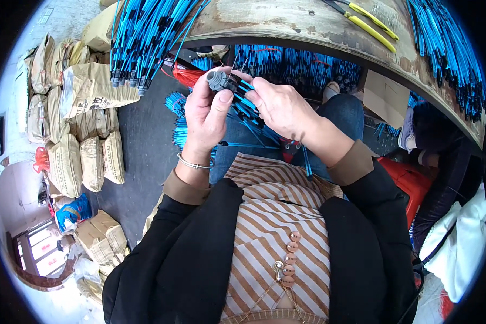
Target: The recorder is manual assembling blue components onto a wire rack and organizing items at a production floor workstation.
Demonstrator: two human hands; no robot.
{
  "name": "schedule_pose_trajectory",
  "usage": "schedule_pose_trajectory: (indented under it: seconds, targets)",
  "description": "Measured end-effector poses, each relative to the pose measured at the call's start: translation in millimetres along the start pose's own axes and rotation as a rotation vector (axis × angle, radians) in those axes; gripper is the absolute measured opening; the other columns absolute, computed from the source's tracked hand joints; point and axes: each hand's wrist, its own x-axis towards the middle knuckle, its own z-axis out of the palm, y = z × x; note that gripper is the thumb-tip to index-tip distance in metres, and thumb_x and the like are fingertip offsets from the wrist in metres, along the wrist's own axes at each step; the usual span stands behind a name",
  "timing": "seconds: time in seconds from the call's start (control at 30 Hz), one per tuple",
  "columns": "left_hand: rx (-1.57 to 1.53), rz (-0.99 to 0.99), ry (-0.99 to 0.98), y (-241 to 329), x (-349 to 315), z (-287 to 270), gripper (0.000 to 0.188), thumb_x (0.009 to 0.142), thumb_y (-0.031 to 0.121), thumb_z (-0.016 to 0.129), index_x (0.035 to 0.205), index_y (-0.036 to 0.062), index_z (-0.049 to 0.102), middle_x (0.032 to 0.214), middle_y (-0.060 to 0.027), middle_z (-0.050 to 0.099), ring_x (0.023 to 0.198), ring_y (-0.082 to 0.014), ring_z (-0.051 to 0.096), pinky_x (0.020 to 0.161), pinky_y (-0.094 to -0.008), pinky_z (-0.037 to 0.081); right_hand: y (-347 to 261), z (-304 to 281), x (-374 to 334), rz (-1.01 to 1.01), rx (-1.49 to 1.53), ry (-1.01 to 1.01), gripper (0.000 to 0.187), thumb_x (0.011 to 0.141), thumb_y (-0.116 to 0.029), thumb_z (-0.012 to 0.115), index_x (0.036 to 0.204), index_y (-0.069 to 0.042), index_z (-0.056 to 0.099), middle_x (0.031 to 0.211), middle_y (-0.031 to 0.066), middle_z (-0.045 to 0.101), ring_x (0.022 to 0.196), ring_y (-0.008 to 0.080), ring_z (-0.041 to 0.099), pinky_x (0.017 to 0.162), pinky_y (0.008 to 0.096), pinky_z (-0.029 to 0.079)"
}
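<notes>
In front of my chest, my left hand is closed around a dark grey plastic fitting with a ridged round end, thumb on its side. Black parts and thin blue tubes run from the fitting down toward my lap. My right hand is closed with its fingertips pinching at the tubes just right of the fitting. Its thumb and fingers partly hide what they grip. More blue tubes lie across my jeans below the hands.
Ahead is a worn wooden table edge with yellow-handled pliers. Blue tube bundles hang at its left and right. Stacked sacks stand left, an open cardboard box under the table. Another person's dark-clad leg is at the right.
</notes>
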Motion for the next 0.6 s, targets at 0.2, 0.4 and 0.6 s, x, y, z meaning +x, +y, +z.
schedule_pose_trajectory:
  seconds: [0.2,0.4,0.6]
  targets:
    - [0.097,-0.082,0.056,-0.9,-1.7,5.2,0.039,0.086,0.006,0.057,0.122,-0.001,0.043,0.096,-0.0107,0.061,0.084,-0.016,0.056,0.076,-0.0252,0.045,-11.1,15.7,2.3,0.078,-0.101,0.041,0.019,0.093,-0.021,0.047,0.092,-0.002,0.047,0.075,0.0199,0.064,0.062,0.0391,0.062,0.052,0.0448,0.048]
    - [-0.12,-0.221,0.168,8.7,-5.9,17.2,0.038,0.085,0.004,0.058,0.119,-0.0002,0.043,0.096,-0.0149,0.06,0.086,-0.0195,0.059,0.077,-0.0286,0.047,-19.0,36.6,-6.9,0.051,-0.236,0.185,0.017,0.089,-0.012,0.052,0.099,0.001,0.051,0.073,0.0186,0.063,0.057,0.034,0.061,0.051,0.04,0.048]
    - [-0.262,-0.12,0.0,7.8,-5.8,5.1,0.04,0.083,0.0,0.06,0.119,0.001,0.043,0.099,-0.0174,0.06,0.093,-0.0266,0.061,0.083,-0.0343,0.05,-13.8,33.2,-18.3,-0.27,-0.048,0.466,0.021,0.083,-0.002,0.058,0.102,0.004,0.054,0.081,0.0168,0.064,0.061,0.0299,0.061,0.054,0.0363,0.049]
